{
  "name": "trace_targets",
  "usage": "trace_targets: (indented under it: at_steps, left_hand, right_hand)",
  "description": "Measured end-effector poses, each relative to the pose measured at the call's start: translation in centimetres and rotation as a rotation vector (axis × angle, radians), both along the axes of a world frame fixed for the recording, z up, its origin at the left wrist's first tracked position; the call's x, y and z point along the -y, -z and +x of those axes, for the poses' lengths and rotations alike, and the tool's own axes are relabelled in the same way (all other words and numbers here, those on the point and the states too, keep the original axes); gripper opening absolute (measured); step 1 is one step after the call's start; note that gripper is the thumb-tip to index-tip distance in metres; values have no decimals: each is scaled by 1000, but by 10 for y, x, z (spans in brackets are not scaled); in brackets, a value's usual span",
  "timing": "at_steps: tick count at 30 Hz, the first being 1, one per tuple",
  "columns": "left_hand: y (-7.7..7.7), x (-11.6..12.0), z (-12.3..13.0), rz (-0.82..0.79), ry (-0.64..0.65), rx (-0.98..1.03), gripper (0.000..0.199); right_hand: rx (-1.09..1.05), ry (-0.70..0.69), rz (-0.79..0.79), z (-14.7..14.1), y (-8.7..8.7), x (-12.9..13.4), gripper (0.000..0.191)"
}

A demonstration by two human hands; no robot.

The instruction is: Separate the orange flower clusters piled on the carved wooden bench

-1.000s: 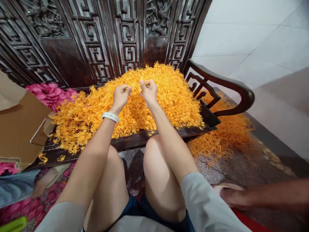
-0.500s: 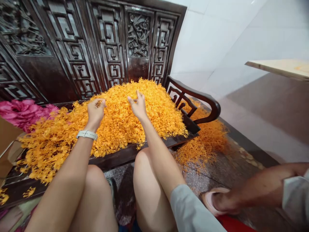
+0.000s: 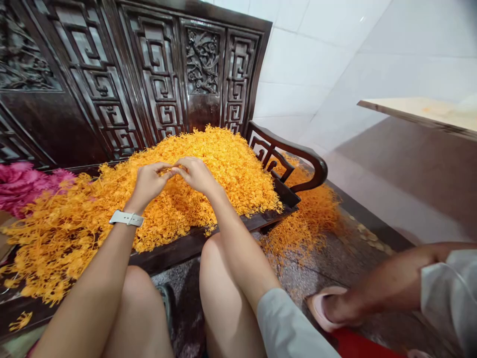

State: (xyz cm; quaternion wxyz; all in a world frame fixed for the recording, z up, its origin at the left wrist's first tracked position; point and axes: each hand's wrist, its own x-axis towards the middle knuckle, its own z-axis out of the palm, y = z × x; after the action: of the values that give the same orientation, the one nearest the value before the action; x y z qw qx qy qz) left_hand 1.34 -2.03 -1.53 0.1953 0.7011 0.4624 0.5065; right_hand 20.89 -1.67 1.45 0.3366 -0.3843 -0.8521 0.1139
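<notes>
A heap of orange-yellow plastic flower pieces point(image 3: 231, 174) covers the seat of a dark carved wooden bench point(image 3: 179, 248). Over the heap, my left hand point(image 3: 151, 183), with a pale watch band on its wrist, is closed, thumb and fingers drawn together. My right hand point(image 3: 194, 174) comes in from the right, also closed, its fingertips meeting those of the left. Whatever lies between the fingertips is too small to make out against the orange.
Pink artificial flowers point(image 3: 28, 186) lie at the left. More orange pieces point(image 3: 309, 219) are on the floor beyond the bench's curved armrest point(image 3: 320, 171). A person's leg point(image 3: 383, 278) is at the lower right, below a wooden board point(image 3: 421, 112).
My hands, apart before, have come together at the fingertips. My right hand has moved left and its spread fingers have closed. The whole view has shifted slightly.
</notes>
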Motion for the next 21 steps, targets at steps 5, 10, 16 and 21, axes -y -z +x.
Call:
trace_targets:
  at_steps: [5, 10, 16, 21]
  left_hand:
    - [-4, -3, -13, -58, -106, 32, 30]
    - [-7, -10, -11, -120, -204, 158, 19]
    - [5, -25, -16, -79, -423, 245, 17]
    - [9, -25, -41, -156, -417, 383, 20]
  right_hand:
    - [-73, -7, 81, -10, -4, 3, 28]
    - [-229, -14, 141, -26, -10, 13, 19]
    - [-448, -91, 34, -45, -42, 47, 21]
    - [-730, -41, -63, -29, -56, 51, 40]
